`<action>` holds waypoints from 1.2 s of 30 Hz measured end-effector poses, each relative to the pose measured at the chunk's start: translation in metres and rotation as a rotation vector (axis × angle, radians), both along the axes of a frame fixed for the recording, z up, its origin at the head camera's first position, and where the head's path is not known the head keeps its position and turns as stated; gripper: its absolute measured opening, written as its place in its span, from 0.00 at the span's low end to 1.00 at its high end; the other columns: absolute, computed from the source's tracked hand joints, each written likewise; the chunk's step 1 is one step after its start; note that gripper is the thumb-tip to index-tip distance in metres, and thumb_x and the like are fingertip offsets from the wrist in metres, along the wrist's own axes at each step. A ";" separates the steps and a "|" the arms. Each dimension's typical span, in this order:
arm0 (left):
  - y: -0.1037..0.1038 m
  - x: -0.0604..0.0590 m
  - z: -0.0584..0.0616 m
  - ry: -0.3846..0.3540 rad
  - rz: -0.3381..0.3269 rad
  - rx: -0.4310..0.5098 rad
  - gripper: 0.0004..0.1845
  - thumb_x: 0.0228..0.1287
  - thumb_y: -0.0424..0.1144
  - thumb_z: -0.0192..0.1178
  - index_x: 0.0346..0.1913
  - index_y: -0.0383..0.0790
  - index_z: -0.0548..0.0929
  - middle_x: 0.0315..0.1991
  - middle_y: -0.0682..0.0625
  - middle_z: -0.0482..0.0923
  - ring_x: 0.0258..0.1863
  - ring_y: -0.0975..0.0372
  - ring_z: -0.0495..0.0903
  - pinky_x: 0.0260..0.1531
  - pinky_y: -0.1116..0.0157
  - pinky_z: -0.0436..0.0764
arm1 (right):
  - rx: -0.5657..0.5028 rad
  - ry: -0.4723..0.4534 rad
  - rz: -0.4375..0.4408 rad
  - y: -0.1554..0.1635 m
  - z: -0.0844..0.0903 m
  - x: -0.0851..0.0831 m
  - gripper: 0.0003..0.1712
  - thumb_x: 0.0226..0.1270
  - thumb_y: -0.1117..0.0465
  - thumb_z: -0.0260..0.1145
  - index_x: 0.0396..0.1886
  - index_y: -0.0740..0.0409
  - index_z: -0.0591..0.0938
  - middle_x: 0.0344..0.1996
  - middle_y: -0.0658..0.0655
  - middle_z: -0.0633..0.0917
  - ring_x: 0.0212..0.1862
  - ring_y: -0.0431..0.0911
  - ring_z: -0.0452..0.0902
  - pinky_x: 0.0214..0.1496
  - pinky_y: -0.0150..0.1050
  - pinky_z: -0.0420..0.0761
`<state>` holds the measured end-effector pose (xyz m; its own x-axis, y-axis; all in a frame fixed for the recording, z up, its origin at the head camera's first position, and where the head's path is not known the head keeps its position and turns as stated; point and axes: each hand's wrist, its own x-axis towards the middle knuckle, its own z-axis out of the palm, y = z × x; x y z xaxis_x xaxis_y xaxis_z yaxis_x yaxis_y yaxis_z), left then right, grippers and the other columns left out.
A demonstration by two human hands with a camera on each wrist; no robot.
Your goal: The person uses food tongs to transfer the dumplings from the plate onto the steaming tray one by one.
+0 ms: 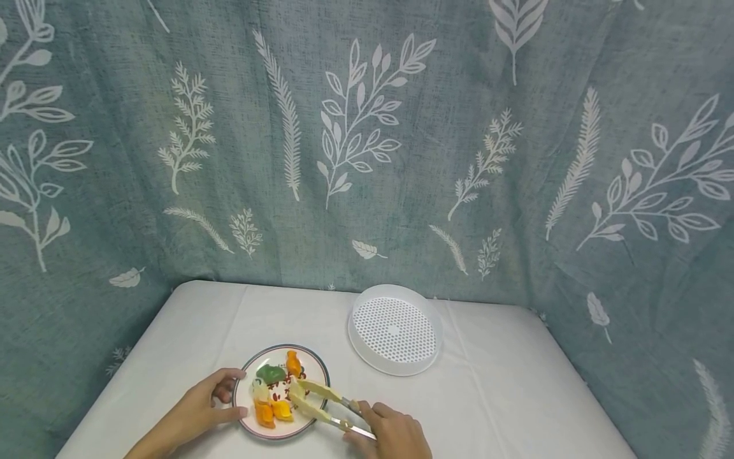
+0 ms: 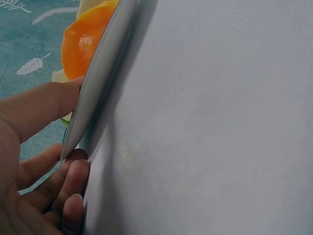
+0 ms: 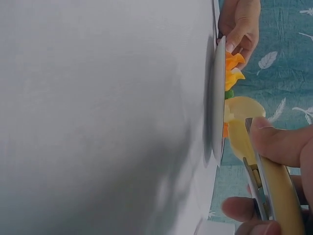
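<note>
A round plate point(image 1: 309, 357) with a dark rim line bears several dumpling-shaped pieces: a green one point(image 1: 271, 373), orange ones point(image 1: 264, 414), a yellow one point(image 1: 282, 410) and pale ones. My left hand point(image 1: 201, 403) holds the plate's left rim, thumb on top and fingers at the edge, as the left wrist view shows. My right hand point(image 1: 394, 433) grips metal tongs point(image 1: 338, 408) with pale yellow tips. Those tips lie over the plate's right side around a pale dumpling-shaped piece point(image 1: 296, 390); whether they squeeze it is hard to see.
Behind the plate, to its right, stands a round white perforated steamer tray point(image 1: 394, 330). A white cloth point(image 1: 504, 382) covers the table. Patterned green-blue curtains point(image 1: 378, 223) hang along the table's back and sides.
</note>
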<state>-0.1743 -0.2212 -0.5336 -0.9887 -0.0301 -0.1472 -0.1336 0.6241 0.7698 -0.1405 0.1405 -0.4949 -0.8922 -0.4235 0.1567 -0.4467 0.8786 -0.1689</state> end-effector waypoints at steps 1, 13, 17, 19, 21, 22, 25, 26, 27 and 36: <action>0.000 0.000 0.001 0.002 -0.002 -0.003 0.44 0.40 0.51 0.85 0.62 0.40 0.78 0.42 0.52 0.77 0.39 0.59 0.72 0.37 0.61 0.71 | -0.019 -0.006 -0.003 0.001 0.001 0.000 0.36 0.64 0.28 0.64 0.57 0.48 0.86 0.19 0.40 0.64 0.18 0.34 0.57 0.22 0.31 0.63; 0.001 0.000 0.001 -0.004 0.007 -0.004 0.43 0.39 0.50 0.85 0.62 0.40 0.79 0.42 0.52 0.77 0.39 0.59 0.72 0.39 0.61 0.72 | -0.204 0.076 -0.021 0.020 0.006 -0.006 0.36 0.61 0.34 0.71 0.56 0.58 0.88 0.19 0.37 0.66 0.19 0.31 0.58 0.21 0.29 0.65; 0.001 0.000 0.001 -0.015 0.007 0.011 0.44 0.39 0.50 0.85 0.62 0.40 0.79 0.42 0.52 0.76 0.39 0.60 0.72 0.39 0.61 0.72 | -0.216 0.087 -0.061 0.028 0.013 -0.009 0.37 0.62 0.32 0.69 0.57 0.57 0.88 0.19 0.37 0.66 0.19 0.31 0.57 0.21 0.29 0.64; 0.001 0.000 0.002 -0.021 0.003 0.015 0.44 0.39 0.51 0.85 0.62 0.40 0.79 0.42 0.52 0.76 0.39 0.59 0.72 0.40 0.61 0.72 | -0.232 0.091 -0.081 0.031 0.016 -0.012 0.38 0.62 0.31 0.68 0.57 0.57 0.87 0.19 0.37 0.66 0.19 0.31 0.57 0.22 0.30 0.65; 0.000 0.000 0.002 -0.029 0.003 0.015 0.44 0.38 0.52 0.85 0.61 0.40 0.79 0.41 0.52 0.76 0.39 0.60 0.72 0.41 0.60 0.73 | -0.252 0.106 -0.095 0.034 0.019 -0.015 0.39 0.62 0.30 0.67 0.57 0.57 0.88 0.19 0.37 0.67 0.19 0.31 0.58 0.22 0.29 0.66; -0.001 0.000 0.002 -0.032 0.002 0.011 0.44 0.38 0.52 0.85 0.61 0.40 0.79 0.41 0.52 0.76 0.39 0.59 0.72 0.41 0.59 0.73 | -0.261 0.112 -0.099 0.036 0.020 -0.016 0.40 0.61 0.29 0.67 0.56 0.57 0.88 0.19 0.37 0.67 0.19 0.31 0.59 0.22 0.29 0.66; -0.004 0.000 0.001 -0.038 0.010 0.001 0.44 0.38 0.53 0.85 0.61 0.41 0.79 0.41 0.52 0.76 0.39 0.59 0.72 0.41 0.59 0.73 | -0.275 0.140 -0.115 0.041 0.022 -0.021 0.40 0.61 0.29 0.67 0.55 0.58 0.88 0.19 0.36 0.67 0.20 0.31 0.60 0.23 0.29 0.66; -0.004 0.000 0.001 -0.037 0.009 -0.004 0.44 0.38 0.53 0.85 0.61 0.41 0.79 0.41 0.52 0.76 0.39 0.59 0.72 0.41 0.59 0.73 | -0.275 0.155 -0.118 0.043 0.022 -0.023 0.39 0.60 0.29 0.68 0.55 0.57 0.89 0.19 0.36 0.67 0.20 0.31 0.60 0.23 0.29 0.66; -0.005 0.000 0.001 -0.034 0.008 -0.006 0.44 0.38 0.53 0.85 0.61 0.41 0.79 0.41 0.52 0.76 0.39 0.59 0.72 0.41 0.59 0.73 | -0.280 0.171 -0.119 0.045 0.022 -0.025 0.38 0.60 0.31 0.70 0.54 0.57 0.89 0.19 0.36 0.67 0.21 0.31 0.60 0.23 0.30 0.66; -0.004 -0.003 -0.006 -0.029 -0.007 0.027 0.45 0.39 0.54 0.84 0.61 0.41 0.78 0.42 0.52 0.76 0.39 0.60 0.71 0.42 0.59 0.73 | -0.265 0.278 -0.139 0.073 0.028 -0.048 0.32 0.58 0.40 0.77 0.53 0.58 0.89 0.21 0.38 0.71 0.21 0.32 0.60 0.21 0.30 0.65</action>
